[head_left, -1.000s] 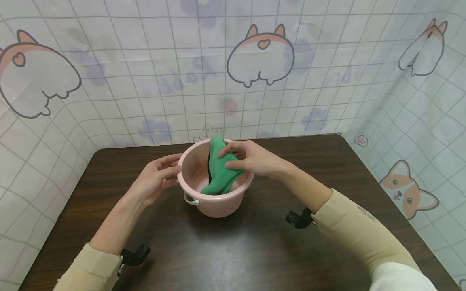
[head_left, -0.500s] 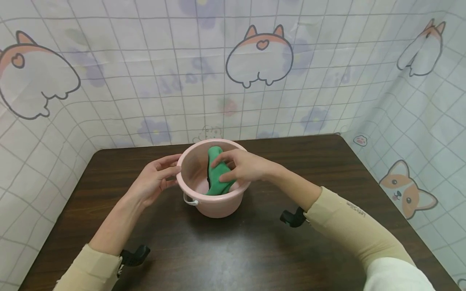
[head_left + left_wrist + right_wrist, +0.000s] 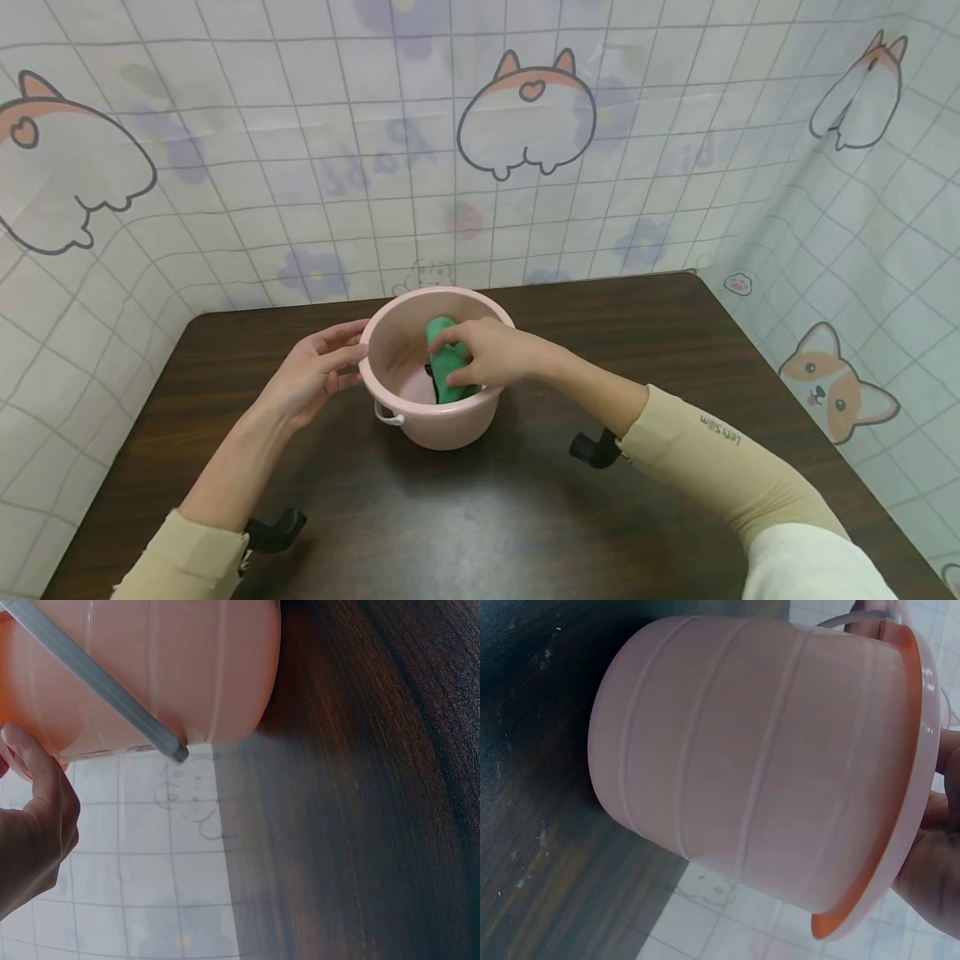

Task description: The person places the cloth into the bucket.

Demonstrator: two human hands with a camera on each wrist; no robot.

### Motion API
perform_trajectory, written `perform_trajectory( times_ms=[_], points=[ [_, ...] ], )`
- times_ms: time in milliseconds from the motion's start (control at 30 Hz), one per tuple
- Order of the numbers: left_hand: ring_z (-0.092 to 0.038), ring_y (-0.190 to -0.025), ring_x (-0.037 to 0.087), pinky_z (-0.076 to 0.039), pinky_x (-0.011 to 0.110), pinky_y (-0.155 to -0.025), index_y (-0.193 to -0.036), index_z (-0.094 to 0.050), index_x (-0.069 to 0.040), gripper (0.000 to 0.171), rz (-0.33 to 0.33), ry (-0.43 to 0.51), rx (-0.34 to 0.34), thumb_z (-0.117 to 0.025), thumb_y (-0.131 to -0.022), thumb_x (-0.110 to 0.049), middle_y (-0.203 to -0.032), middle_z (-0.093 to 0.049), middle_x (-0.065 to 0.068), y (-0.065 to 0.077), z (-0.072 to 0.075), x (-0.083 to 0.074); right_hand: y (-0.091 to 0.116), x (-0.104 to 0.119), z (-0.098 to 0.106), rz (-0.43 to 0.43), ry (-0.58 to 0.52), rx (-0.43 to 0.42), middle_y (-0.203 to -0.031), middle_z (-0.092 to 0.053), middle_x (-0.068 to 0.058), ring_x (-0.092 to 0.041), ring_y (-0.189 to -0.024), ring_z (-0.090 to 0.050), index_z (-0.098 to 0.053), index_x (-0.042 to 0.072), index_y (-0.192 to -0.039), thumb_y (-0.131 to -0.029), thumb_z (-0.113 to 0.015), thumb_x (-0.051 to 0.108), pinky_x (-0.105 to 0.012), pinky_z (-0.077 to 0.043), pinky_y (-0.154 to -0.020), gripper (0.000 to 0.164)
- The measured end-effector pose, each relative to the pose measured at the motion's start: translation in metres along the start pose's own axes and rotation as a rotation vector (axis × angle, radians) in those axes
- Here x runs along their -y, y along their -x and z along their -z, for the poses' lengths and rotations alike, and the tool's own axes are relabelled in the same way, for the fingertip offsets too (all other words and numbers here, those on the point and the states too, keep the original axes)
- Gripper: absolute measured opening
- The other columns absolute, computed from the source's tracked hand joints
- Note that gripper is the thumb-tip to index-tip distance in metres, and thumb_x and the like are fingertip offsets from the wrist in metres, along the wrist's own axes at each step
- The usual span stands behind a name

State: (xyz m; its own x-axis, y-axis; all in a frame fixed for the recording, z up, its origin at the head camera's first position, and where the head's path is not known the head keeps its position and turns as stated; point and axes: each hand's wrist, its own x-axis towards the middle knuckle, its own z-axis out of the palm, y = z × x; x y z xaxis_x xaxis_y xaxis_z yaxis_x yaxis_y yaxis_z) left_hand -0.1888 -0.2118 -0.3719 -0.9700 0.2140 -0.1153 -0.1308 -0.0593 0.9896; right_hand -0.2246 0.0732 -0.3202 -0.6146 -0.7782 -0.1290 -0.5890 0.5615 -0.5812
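A pink bucket (image 3: 450,429) stands upright on the dark wooden table, its white handle (image 3: 390,417) hanging down on the near left side. At the bucket's left rim, my left hand (image 3: 307,375) holds on with thumb and fingers. My right hand (image 3: 498,354) reaches over the right rim and grips a soft green cloth (image 3: 442,362) with a black edge, low inside the bucket. Part of the cloth is hidden behind the fingers and the front wall. In the right wrist view the bucket's wall (image 3: 727,742) hides the cloth, and only part of the right hand (image 3: 934,877) shows.
The brown wooden table (image 3: 465,525) extends around the bucket. Behind it and along the right side hangs a white gridded curtain (image 3: 315,192) with printed corgis. Black wrist devices (image 3: 273,533) sit at both cuffs.
My right hand has moved down and left into the bucket, lowering the green cloth below the rim. My left hand has stayed at the left rim.
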Motion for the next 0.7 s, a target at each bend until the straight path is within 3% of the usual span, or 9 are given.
perform_trajectory(
  times_ms=[100, 233, 333, 467, 600, 700],
  points=[
    [-0.062, -0.105, 0.013, -0.057, 0.028, -0.086, -0.153, -0.040, 0.005, 0.057, 0.001, -0.002, -0.003, -0.063, -0.103, -0.008, -0.131, -0.054, 0.011, -0.001, 0.000, 0.001, 0.003, 0.003, -0.003, 0.018, 0.038, -0.020, -0.108, -0.066, -0.003, -0.013, -0.081, -0.054, -0.063, 0.007, -0.134, -0.097, -0.072, 0.016, -0.027, -0.046, -0.073, 0.039],
    [-0.062, -0.103, 0.012, -0.057, 0.029, -0.086, -0.152, -0.041, 0.004, 0.057, -0.003, -0.004, -0.008, -0.065, -0.102, -0.009, -0.125, -0.057, 0.008, -0.002, 0.001, 0.004, 0.009, 0.004, -0.003, 0.045, 0.054, -0.076, -0.120, -0.066, -0.006, -0.015, -0.096, -0.062, -0.063, 0.003, -0.134, -0.098, -0.070, 0.016, -0.028, -0.051, -0.083, 0.039],
    [-0.064, -0.099, 0.013, -0.058, 0.030, -0.084, -0.151, -0.042, 0.002, 0.055, -0.011, -0.005, -0.002, -0.064, -0.104, -0.014, -0.123, -0.058, 0.006, -0.003, 0.003, 0.007, 0.017, 0.001, 0.000, 0.086, 0.032, -0.148, -0.129, -0.064, -0.007, -0.020, -0.108, -0.066, -0.064, 0.003, -0.133, -0.099, -0.068, 0.016, -0.032, -0.053, -0.091, 0.037],
    [-0.065, -0.094, 0.015, -0.059, 0.032, -0.083, -0.150, -0.043, 0.001, 0.053, -0.034, -0.030, 0.006, -0.060, -0.107, -0.026, -0.122, -0.059, 0.005, -0.001, 0.009, 0.015, 0.034, -0.011, 0.006, 0.150, -0.020, -0.278, -0.125, -0.065, -0.004, -0.019, -0.110, -0.064, -0.066, 0.006, -0.129, -0.099, -0.069, 0.014, -0.035, -0.054, -0.091, 0.031],
    [-0.064, -0.096, 0.017, -0.059, 0.032, -0.085, -0.148, -0.045, 0.003, 0.054, -0.057, -0.117, 0.002, -0.057, -0.108, -0.032, -0.118, -0.061, 0.008, 0.002, 0.019, 0.022, 0.052, -0.029, 0.009, 0.178, -0.033, -0.438, -0.121, -0.067, -0.001, -0.016, -0.108, -0.064, -0.068, 0.010, -0.125, -0.099, -0.070, 0.011, -0.037, -0.055, -0.090, 0.026],
    [-0.062, -0.102, 0.021, -0.058, 0.032, -0.088, -0.148, -0.046, 0.004, 0.057, -0.059, -0.236, -0.008, -0.056, -0.108, -0.034, -0.124, -0.060, 0.015, 0.005, 0.029, 0.025, 0.064, -0.043, 0.010, 0.151, -0.046, -0.536, -0.122, -0.067, -0.004, -0.018, -0.108, -0.065, -0.068, 0.009, -0.124, -0.099, -0.070, 0.010, -0.039, -0.055, -0.091, 0.025]
  ],
)
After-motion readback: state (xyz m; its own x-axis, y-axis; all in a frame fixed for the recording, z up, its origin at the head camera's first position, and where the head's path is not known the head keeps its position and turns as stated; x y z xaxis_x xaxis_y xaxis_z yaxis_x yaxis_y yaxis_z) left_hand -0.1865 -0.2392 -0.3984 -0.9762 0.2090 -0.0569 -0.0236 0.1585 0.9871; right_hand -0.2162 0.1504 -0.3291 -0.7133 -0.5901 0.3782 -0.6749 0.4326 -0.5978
